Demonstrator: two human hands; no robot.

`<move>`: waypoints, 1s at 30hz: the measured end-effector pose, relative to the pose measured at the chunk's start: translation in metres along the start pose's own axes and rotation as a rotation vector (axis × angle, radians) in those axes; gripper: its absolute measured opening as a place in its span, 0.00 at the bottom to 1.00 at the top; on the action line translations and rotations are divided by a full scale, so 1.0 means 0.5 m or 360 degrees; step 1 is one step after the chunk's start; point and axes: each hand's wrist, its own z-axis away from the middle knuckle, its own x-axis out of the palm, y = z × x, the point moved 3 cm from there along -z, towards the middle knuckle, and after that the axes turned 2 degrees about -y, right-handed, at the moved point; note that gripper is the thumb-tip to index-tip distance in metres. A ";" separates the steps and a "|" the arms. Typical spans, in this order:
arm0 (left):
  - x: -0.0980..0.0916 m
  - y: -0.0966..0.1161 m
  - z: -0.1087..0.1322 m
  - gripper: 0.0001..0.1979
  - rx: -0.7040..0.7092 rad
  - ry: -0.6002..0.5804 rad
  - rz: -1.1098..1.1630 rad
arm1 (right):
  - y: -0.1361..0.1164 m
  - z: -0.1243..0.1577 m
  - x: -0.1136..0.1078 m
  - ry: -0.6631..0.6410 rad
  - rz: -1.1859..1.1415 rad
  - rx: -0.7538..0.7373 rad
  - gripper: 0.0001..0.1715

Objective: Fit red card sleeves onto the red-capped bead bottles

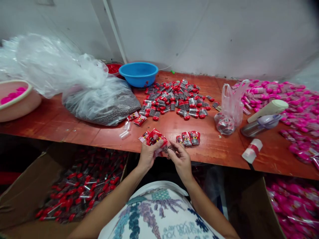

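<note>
My left hand (149, 153) is closed around a fanned bunch of red printed packets (156, 136) above the table's front edge. Close beside it, the fingers of my right hand (181, 158) pinch a small clear piece with dark contents (169, 149); its exact kind is partly hidden by the fingers. Just right of my hands, several filled red packets (188, 138) lie in a row. More flat red packets (140, 120) and short clear plastic tubes (125, 134) lie to the left. Behind them spreads a heap of small red-capped containers with dark contents (171, 98).
A large clear bag of dark grains (102, 103) and a blue basin (138, 74) stand at the back left. On the right are a small plastic bag (228, 109), a bottle (260, 125) and pink pieces (279, 93). A cardboard box (27, 189) of red-capped pieces sits below.
</note>
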 end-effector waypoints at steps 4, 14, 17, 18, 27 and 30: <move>-0.002 0.009 -0.003 0.12 0.0018 -0.0099 -0.0179 | -0.005 -0.004 -0.013 -0.0024 -0.0098 0.0025 0.15; 0.003 0.015 0.005 0.22 -0.0052 -0.0274 -0.0318 | -0.002 0.007 -0.024 0.0077 -0.0139 0.0012 0.12; 0.004 0.018 0.007 0.24 -0.0046 -0.0330 -0.0355 | 0.007 0.009 -0.021 -0.0028 -0.0334 0.0194 0.13; 0.004 0.019 0.007 0.25 -0.0045 -0.0341 -0.0371 | 0.009 0.009 -0.020 -0.0061 -0.0387 0.0249 0.13; 0.010 0.011 0.017 0.24 0.0079 -0.0215 -0.0419 | 0.003 0.002 -0.032 -0.0057 -0.0092 0.0014 0.13; 0.012 0.007 0.015 0.22 0.0097 -0.0138 -0.0407 | -0.003 0.003 -0.035 -0.0034 -0.0015 -0.0058 0.14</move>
